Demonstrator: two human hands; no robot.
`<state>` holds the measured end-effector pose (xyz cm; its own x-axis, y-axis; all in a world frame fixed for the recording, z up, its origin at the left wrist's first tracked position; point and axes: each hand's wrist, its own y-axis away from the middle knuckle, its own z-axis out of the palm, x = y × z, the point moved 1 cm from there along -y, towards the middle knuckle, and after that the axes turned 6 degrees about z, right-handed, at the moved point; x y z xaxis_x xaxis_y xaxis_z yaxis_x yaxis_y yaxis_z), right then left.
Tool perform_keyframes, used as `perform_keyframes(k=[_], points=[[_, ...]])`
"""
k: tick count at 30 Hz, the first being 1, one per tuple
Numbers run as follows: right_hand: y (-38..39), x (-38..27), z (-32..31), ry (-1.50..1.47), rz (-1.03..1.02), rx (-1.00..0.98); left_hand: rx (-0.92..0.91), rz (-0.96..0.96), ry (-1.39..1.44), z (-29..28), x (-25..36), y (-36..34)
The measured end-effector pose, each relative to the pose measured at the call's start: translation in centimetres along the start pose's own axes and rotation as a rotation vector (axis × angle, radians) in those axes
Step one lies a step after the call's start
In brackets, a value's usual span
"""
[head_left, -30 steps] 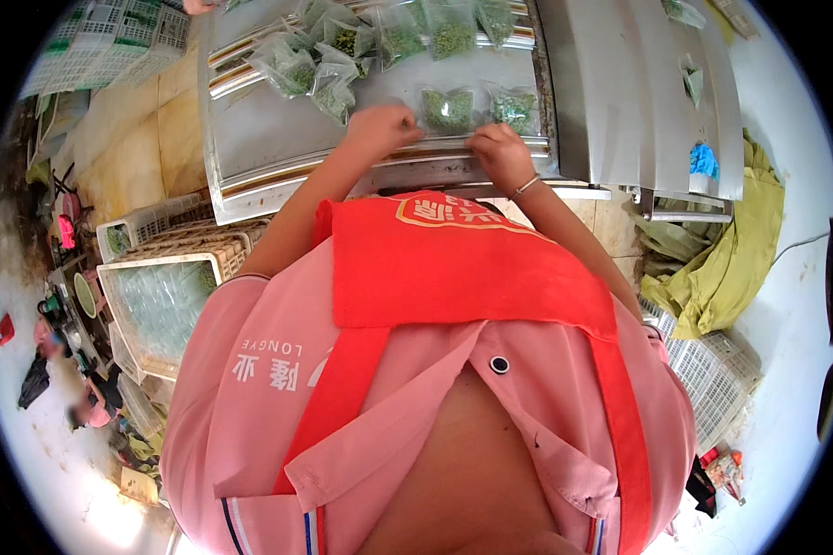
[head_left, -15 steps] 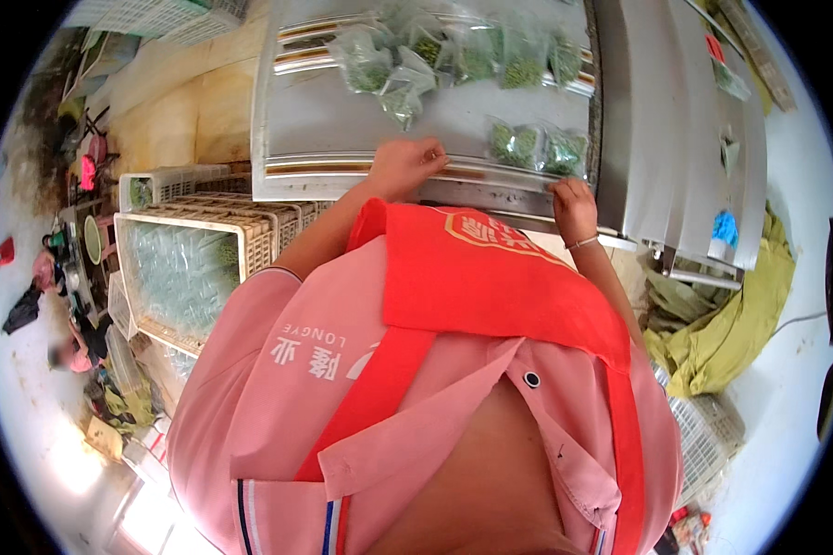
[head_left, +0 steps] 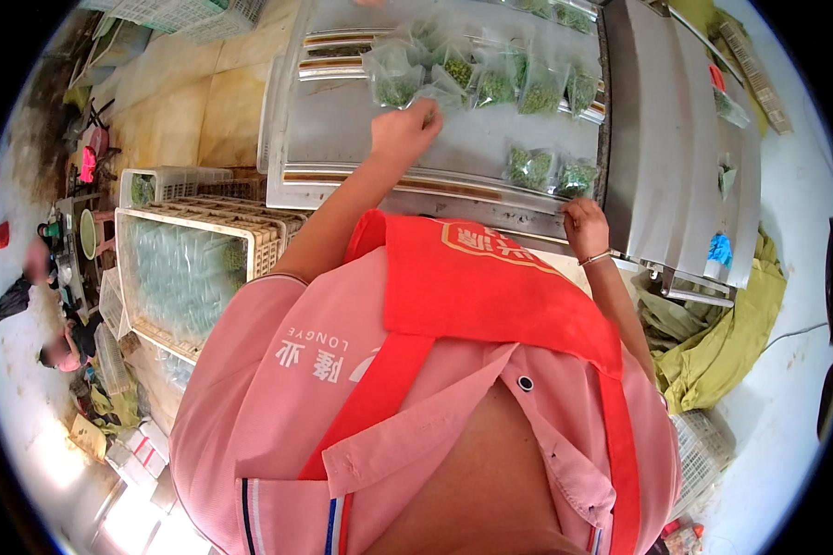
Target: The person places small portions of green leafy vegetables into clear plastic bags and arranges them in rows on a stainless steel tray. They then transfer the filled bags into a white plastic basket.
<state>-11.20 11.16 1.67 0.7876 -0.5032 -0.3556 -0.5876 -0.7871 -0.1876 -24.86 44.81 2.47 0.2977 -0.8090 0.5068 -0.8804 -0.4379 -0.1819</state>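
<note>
I stand over a steel machine bed (head_left: 342, 129). Several clear bags of green vegetables lie across its far side, and two more bags (head_left: 551, 171) sit near the front right. My left hand (head_left: 403, 129) reaches out and pinches the corner of one clear bag (head_left: 435, 94) at the edge of the far pile. My right hand (head_left: 585, 227) rests with curled fingers on the front rail of the machine, just below the two bags, holding nothing that I can see. My pink shirt and red apron fill the lower half of the view.
A raised steel lid (head_left: 685, 157) stands at the right of the bed. White plastic crates (head_left: 185, 268) with clear bags sit at my left. Yellow-green cloth (head_left: 722, 351) is heaped at the right. People (head_left: 60, 351) crouch on the floor at the far left.
My left hand has moved from the front rail out to the far pile and taken a bag's corner. My right hand stays on the front rail.
</note>
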Motion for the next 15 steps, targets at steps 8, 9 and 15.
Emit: perform_keyframes(k=[8, 9, 15], points=[[-6.4, -7.2, 4.4, -1.026, 0.882, -0.486, -0.125, 0.575, -0.012, -3.2, -1.2, 6.5], [-7.1, -9.3, 5.2, -1.191, 1.029, -0.641, -0.162, 0.561, 0.032, -3.0, -1.8, 7.6], [-8.0, -13.2, 8.2, -1.267, 1.164, -0.896, -0.283, -0.384, 0.87, -2.1, -2.9, 10.8]])
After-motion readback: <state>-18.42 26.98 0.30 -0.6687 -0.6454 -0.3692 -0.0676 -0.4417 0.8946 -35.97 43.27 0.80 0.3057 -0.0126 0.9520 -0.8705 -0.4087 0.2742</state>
